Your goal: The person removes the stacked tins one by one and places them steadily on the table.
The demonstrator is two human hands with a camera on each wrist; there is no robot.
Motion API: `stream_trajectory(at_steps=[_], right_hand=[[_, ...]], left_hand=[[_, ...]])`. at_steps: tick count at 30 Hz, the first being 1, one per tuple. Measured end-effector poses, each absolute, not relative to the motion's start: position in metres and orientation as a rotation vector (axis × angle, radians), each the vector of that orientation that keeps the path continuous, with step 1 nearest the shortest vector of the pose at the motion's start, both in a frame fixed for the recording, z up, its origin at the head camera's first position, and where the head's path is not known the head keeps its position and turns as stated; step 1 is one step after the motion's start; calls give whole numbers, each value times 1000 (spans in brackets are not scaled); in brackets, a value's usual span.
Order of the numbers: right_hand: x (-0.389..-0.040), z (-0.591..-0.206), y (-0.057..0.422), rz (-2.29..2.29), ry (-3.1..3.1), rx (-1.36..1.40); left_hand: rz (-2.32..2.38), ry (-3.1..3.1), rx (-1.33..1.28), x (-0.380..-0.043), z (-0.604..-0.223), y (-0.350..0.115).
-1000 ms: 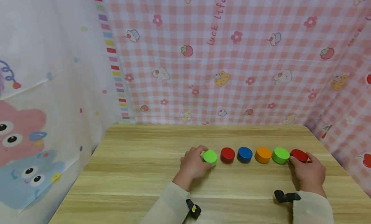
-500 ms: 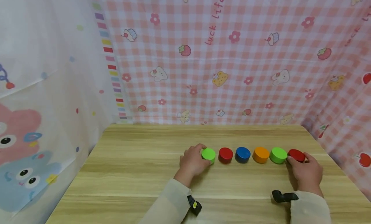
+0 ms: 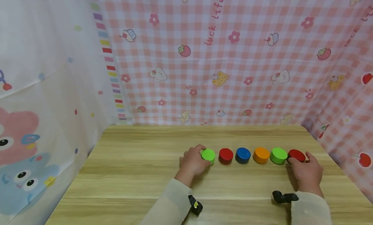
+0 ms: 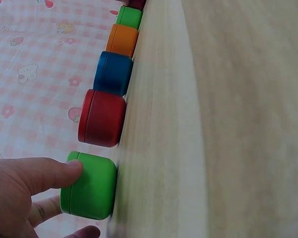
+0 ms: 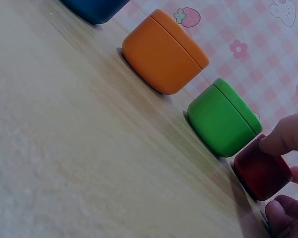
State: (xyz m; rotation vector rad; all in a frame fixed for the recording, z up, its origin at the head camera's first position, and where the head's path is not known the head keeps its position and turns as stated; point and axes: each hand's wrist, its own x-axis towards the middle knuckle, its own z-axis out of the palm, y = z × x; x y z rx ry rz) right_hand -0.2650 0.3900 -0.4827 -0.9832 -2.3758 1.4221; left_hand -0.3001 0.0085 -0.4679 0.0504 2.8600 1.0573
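Note:
Several small round lidded tins stand in a left-to-right row on the wooden table. My left hand [image 3: 193, 162] holds the light green tin [image 3: 208, 155] at the row's left end; in the left wrist view its thumb lies against the side of that green tin [image 4: 92, 188]. At the right end, my right hand [image 3: 307, 173] grips a dark red tin [image 3: 296, 155] between thumb and fingers. That red tin [image 5: 260, 171] is partly covered by the thumb in the right wrist view. Between the hands stand a red tin [image 3: 225, 155], a blue tin [image 3: 243, 155], an orange tin [image 3: 261, 155] and another green tin [image 3: 278, 155].
The wooden table [image 3: 140, 173] stretches out in front of both arms. A pink checked cloth [image 3: 204, 66] hangs behind its far edge and along the right. On the left hangs a white cloth [image 3: 67, 89] with cartoon figures. Each cuff carries a black wrist mount [image 3: 284, 197].
The head view has turned slightly, so everything sits a little further left in it. Both hands keep their hold on the end tins, and the row looks the same.

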Motion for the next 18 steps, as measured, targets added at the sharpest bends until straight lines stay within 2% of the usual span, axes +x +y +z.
stream_trajectory(at_steps=[18], right_hand=[[-265,-477,389,1564,-2204,-1009]], left_hand=[[1077,2834,89,-298,-465,2]])
